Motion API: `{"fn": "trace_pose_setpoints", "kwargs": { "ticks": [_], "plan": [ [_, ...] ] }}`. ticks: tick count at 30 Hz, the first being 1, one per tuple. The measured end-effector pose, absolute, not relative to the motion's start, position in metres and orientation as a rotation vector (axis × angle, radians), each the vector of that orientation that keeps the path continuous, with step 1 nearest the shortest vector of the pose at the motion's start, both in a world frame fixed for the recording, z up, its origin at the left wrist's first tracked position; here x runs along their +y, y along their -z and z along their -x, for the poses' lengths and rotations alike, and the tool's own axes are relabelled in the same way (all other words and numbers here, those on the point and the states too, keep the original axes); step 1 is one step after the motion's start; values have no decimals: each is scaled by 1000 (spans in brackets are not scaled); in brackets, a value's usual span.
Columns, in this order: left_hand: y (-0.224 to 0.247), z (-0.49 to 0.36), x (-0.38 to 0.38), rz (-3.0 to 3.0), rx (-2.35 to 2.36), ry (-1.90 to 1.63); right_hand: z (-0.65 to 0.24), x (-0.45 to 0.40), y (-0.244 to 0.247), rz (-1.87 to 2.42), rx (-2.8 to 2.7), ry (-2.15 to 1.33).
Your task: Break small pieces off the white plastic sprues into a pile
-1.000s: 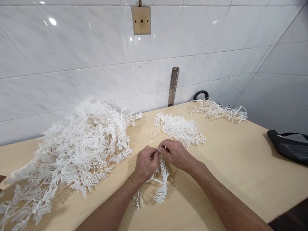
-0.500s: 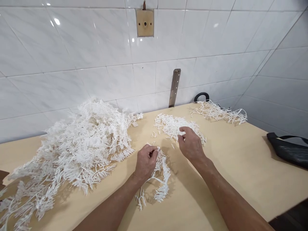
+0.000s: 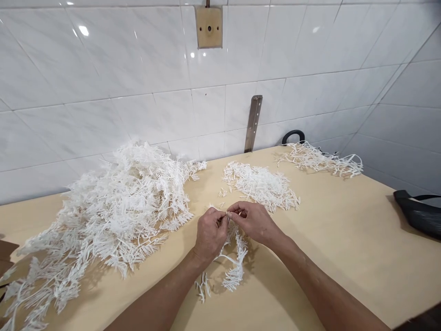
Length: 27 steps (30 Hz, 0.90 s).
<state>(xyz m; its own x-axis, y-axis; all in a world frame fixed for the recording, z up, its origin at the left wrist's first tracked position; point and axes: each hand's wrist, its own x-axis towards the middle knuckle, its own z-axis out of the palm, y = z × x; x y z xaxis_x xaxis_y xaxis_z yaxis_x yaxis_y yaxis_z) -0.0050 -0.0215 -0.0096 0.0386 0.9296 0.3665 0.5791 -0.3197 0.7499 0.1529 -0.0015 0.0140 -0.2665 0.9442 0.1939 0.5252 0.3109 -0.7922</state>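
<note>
A white branched artificial sprig (image 3: 234, 272) hangs just above the table, its tip pinched in the closed fingers of my left hand (image 3: 212, 232). My right hand (image 3: 253, 221) meets it there, thumb and forefinger closed on the same tip. What lies exactly between the fingertips is mostly hidden. Just beyond my hands lies a low heap of small white snippets (image 3: 263, 186), with a few loose bits beside it. To the left rises a large pile of bushy white sprigs (image 3: 127, 207).
Bare white stems (image 3: 324, 158) lie at the back right, beside a black ring-shaped handle (image 3: 293, 136). A metal bracket (image 3: 253, 123) stands against the tiled wall. On the right edge rests a black strapped item (image 3: 418, 214). Brown cardboard (image 3: 7, 255) shows at far left.
My right hand has come back from over the snippet heap, moving left and nearer, to the sprig tip. My left hand has kept its pinch in nearly the same place.
</note>
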Motion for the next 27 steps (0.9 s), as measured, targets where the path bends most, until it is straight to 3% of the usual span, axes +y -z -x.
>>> {"fn": "trace_pose_setpoints", "kwargs": {
  "ticks": [8, 15, 21, 24, 27],
  "plan": [
    [11, 5, -22, -1926, 1535, -1196, -149, -6, -16, 1349, -1881, -782],
    [8, 5, -22, -2025, 1515, -1062, -148, 2, 4, 1337, -2127, -249],
    [10, 5, -22, -1772, 1412, -1275, -187, 23, 1, 1546, -1758, 14],
    [10, 6, -19, -1534, 1373, -1357, -196, 24, -8, 1572, -1597, -185],
    [10, 7, -16, -1473, 1333, -1370, -188, 18, -14, 1501, -1553, -703]
  ]
}}
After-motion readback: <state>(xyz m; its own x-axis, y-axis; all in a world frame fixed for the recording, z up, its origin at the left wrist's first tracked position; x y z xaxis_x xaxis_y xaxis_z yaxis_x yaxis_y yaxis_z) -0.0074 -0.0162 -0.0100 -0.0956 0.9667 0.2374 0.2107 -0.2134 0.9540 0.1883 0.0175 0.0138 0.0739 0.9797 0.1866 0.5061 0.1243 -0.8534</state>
